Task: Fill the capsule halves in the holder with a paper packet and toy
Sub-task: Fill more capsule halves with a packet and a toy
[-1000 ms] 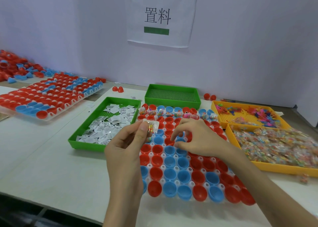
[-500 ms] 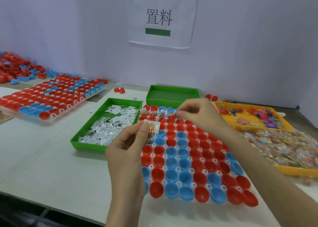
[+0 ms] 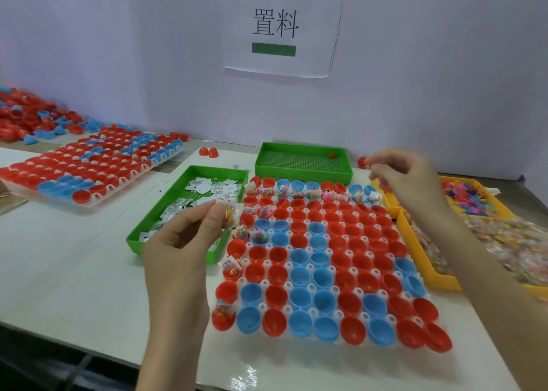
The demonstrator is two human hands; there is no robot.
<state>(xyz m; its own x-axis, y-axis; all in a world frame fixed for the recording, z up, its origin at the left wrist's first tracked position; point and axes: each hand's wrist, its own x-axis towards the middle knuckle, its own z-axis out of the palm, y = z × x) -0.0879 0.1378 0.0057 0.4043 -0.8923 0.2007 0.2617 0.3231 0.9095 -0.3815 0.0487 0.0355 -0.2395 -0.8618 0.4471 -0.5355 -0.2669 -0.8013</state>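
— What is the left hand doing?
— The left hand (image 3: 184,242) is raised at the left edge of the holder (image 3: 310,287). Its thumb and fingers pinch a clear toy packet (image 3: 229,215) by its top, above the cups on that side.
— And the right one?
— The right hand (image 3: 406,180) hangs above the holder's far right corner with its fingers curled. I cannot tell whether they pinch anything.
— What sits in the holder?
— Red and blue capsule halves (image 3: 299,298), open side up. Other toy packets (image 3: 311,195) lie in the holder's far row and in a few cups down its left column.
— Where are the paper packets?
— White paper packets (image 3: 213,187) lie in a green tray (image 3: 135,245) just left of the holder. A second green tray (image 3: 296,175) stands just beyond the holder. A yellow tray (image 3: 427,272) of wrapped toys (image 3: 519,242) sits just to its right.
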